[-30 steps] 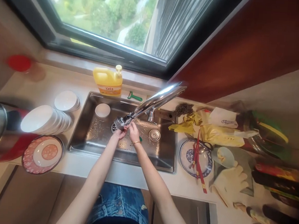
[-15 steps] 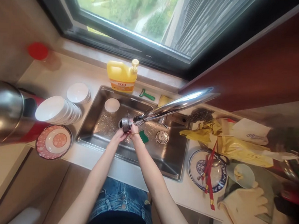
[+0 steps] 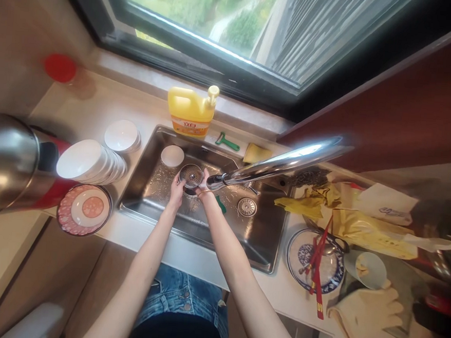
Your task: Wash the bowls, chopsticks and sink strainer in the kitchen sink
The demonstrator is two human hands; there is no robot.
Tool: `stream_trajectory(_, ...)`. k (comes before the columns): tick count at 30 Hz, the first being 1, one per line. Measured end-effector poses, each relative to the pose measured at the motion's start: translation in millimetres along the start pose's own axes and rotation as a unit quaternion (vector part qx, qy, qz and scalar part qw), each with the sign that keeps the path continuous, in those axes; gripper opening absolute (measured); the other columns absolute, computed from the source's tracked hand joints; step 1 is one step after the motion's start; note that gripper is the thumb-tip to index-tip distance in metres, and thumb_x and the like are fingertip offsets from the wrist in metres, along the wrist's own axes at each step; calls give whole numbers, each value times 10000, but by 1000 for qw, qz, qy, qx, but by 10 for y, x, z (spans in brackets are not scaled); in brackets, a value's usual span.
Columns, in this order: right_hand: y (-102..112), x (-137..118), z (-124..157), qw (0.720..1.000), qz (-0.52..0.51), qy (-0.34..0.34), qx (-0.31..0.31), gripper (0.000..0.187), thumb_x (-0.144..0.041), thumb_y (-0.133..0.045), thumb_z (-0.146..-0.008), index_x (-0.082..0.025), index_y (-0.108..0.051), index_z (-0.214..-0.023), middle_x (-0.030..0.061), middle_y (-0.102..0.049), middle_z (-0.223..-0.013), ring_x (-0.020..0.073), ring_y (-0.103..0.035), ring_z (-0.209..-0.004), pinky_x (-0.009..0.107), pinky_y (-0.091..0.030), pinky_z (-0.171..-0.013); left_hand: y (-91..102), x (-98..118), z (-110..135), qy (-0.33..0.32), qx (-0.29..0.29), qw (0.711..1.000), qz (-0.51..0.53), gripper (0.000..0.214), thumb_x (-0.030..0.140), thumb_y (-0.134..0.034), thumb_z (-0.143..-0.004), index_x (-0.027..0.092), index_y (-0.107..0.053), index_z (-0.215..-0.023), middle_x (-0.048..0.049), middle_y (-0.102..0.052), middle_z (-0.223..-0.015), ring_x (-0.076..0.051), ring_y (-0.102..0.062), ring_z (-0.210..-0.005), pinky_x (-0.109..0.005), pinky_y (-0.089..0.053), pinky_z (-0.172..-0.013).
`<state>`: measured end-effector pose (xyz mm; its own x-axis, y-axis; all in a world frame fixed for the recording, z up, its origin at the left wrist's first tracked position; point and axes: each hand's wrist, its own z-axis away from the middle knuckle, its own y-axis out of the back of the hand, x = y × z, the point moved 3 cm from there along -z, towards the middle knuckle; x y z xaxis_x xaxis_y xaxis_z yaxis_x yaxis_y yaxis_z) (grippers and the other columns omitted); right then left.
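Observation:
Above the left part of the steel sink (image 3: 228, 241), both my hands hold a round metal sink strainer basket (image 3: 191, 176) with a perforated bottom. My left hand (image 3: 176, 190) is closed on its left side, and my right hand (image 3: 204, 183) grips its right side, close to the faucet's end. The chrome faucet (image 3: 280, 162) reaches in from the right. A white bowl (image 3: 172, 156) rests in the sink behind my left hand. Partly hidden by my right wrist, a green scouring pad (image 3: 221, 204) lies on the sink floor, left of the round drain (image 3: 247, 207).
Left of the sink stand stacked white bowls (image 3: 81, 160) and patterned plates (image 3: 84, 208). A yellow detergent jug (image 3: 191, 112), a green peeler (image 3: 228, 141) and a yellow sponge (image 3: 256, 154) line the back. On the right are a plate (image 3: 296, 256) with red chopsticks (image 3: 319, 278), and yellow bags (image 3: 375, 233).
The strainer basket has tilted, so its round perforated face now shows. My hands have spread to its two sides. The whole view has shifted slightly.

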<state>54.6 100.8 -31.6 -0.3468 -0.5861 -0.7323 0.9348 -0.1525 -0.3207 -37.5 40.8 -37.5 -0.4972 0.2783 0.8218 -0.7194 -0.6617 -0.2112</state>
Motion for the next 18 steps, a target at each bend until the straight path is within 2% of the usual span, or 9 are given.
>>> stream_trajectory(3, 84, 89, 171, 994, -16, -111, 16, 240, -318, -709, -765, -239, -588, -956, 5, -712, -829, 194, -706, -826, 368, -630, -735, -27, -57, -48, 7, 14, 999, -28, 356, 132, -550, -847, 170, -631, -1192, -88, -677, -1284, -169, -623, -1197, -275, -479, -1013)
stream_trajectory(5, 186, 122, 290, 987, -28, -154, 39, 240, -207, -707, -749, -221, -567, -943, 8, -708, -800, 193, -712, -803, 357, -633, -729, -87, -124, -57, 25, 33, 999, -27, 312, 184, -526, -883, 154, -646, -1169, -100, -708, -1211, -178, -656, -1128, -292, -497, -984)
stream_trajectory(8, 352, 120, 425, 981, -61, -177, 54, 299, -76, -641, -737, -219, -543, -981, -29, -697, -744, 163, -710, -712, 344, -635, -721, -214, -229, -45, 51, 44, 998, -2, 319, 275, -453, -939, 128, -679, -1109, -107, -732, -1143, -191, -681, -1073, -314, -514, -963)
stream_trajectory(11, 478, 83, 492, 976, -104, -179, 67, 295, -40, -575, -766, -220, -534, -996, -45, -701, -729, 136, -698, -651, 325, -638, -722, -339, -329, -34, 55, 14, 998, -17, 403, 340, -383, -973, 127, -714, -1063, -102, -749, -1100, -221, -692, -1069, -370, -506, -1001)
stream_trajectory(13, 513, 53, 495, 970, -133, -185, 83, 214, -67, -553, -813, -203, -551, -978, -24, -702, -714, 134, -690, -637, 310, -638, -714, -385, -371, -41, 7, -16, 997, -73, 428, 358, -360, -987, 141, -719, -1073, -109, -736, -1159, -242, -663, -1153, -404, -462, -1072)
stream_trajectory(15, 503, 20, 468, 964, -155, -198, 88, 134, -86, -538, -849, -180, -576, -936, -3, -692, -680, 132, -675, -614, 288, -633, -701, -396, -389, -59, -74, -57, 985, -142, 415, 372, -376, -990, 157, -692, -1151, -121, -673, -1308, -245, -575, -1299, -410, -379, -1158)
stream_trajectory(18, 450, -53, 393, 961, -170, -199, 87, 141, -61, -509, -873, -167, -599, -891, -9, -663, -619, 113, -628, -543, 256, -621, -676, -357, -395, -88, -179, -143, 940, -251, 493, 424, -572, -912, 169, -578, -1334, -149, -539, -1477, -268, -456, -1416, -431, -303, -1210)
